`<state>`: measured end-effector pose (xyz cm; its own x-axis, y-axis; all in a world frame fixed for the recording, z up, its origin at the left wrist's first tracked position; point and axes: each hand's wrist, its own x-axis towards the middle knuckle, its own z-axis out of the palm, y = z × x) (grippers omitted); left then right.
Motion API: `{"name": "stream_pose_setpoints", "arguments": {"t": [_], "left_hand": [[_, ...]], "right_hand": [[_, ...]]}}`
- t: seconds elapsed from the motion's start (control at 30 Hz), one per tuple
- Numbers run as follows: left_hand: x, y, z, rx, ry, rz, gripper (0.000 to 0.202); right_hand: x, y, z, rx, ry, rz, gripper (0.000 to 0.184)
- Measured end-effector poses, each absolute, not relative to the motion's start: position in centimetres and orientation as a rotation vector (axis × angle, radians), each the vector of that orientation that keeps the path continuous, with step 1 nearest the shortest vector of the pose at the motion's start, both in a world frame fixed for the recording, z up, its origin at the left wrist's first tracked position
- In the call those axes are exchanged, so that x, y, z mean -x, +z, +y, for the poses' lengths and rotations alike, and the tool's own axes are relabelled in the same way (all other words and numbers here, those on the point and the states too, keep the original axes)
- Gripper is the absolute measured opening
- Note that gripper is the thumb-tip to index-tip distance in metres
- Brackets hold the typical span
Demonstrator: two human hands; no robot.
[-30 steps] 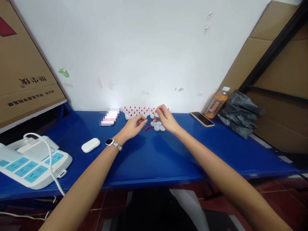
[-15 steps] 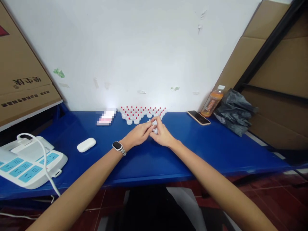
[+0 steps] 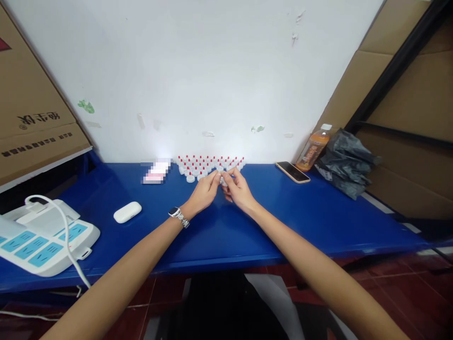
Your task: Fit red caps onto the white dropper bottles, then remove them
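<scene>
My left hand [image 3: 205, 191] and my right hand [image 3: 239, 191] meet over the middle of the table, fingertips pinched together. Between them is a small white cap [image 3: 222, 181], mostly covered by the fingers. Both hands are closed on it, and whether its tip is red is hidden. Just beyond my fingers stand several rows of white caps with red tips [image 3: 190, 178], set close together near the wall. A watch [image 3: 179, 215] with a metal band is on my left wrist.
On the blue table [image 3: 226, 236] lie a white earbud case [image 3: 127, 212], a power strip [image 3: 46, 250] with a white cable, and a phone [image 3: 293, 172]. An orange drink bottle [image 3: 313, 150] and a dark plastic bag [image 3: 348, 163] stand at the right. Cardboard boxes [image 3: 38, 94] flank the table.
My fingers have shifted around the white cap: the left hand has turned more upright, and both thumbs now press together at the top. The cap shows less than before.
</scene>
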<state>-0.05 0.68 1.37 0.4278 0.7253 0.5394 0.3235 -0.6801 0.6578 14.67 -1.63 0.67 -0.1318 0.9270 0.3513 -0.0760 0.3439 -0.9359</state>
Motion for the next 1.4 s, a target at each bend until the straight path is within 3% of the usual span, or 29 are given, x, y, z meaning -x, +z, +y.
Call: {"name": "stream_pose_setpoints", "arguments": {"t": [0.2, 0.7, 1.0, 1.23, 1.4], "left_hand": [[-0.9, 1.2, 1.2, -1.89, 1.267, 0.89, 0.051], [-0.6, 0.8, 1.9, -1.673, 1.147, 0.979, 0.051], [0.1, 2.3, 0.6, -2.327, 1.124, 1.088, 0.052], [0.1, 2.2, 0.3, -2.358, 1.118, 0.945, 0.048], [-0.8, 1.6, 0.0, -2.23, 1.134, 0.914, 0.051]], "right_hand": [[-15.2, 1.4, -2.1, 0.948, 0.491, -1.687, 0.025], [-15.2, 1.9, -2.4, 1.132, 0.17, -1.946, 0.026], [-14.7, 1.6, -2.4, 1.109, 0.584, -1.748, 0.006], [-15.0, 2.1, -2.0, 0.927, 1.295, -1.479, 0.029], [-15.0, 2.4, -1.9, 0.938, 1.36, -1.437, 0.034]]}}
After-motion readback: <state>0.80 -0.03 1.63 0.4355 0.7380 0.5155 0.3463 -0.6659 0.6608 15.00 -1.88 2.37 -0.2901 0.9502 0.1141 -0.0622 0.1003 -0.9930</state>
